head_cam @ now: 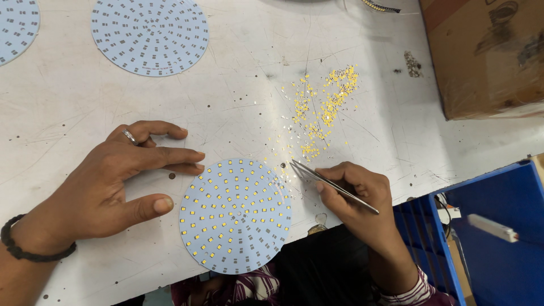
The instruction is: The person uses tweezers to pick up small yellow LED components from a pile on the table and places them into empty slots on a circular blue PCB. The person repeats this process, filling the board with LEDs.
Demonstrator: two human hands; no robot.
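A pale blue round circuit board [235,215] lies near the table's front edge, its rings mostly filled with small yellow chips. My left hand [119,181] rests flat on the table just left of the board, fingers spread, touching its edge with the fingertips. My right hand [360,195] holds metal tweezers [331,184], whose tips point left over the board's upper right rim. A scatter of loose yellow chips [323,105] lies on the table beyond the tweezers.
Two more round boards with bare pads lie at the back: one [150,34] centre-left, one [17,25] at the far left corner. A cardboard box [487,56] stands at the right. A blue plastic crate [498,226] sits beside the table's right front.
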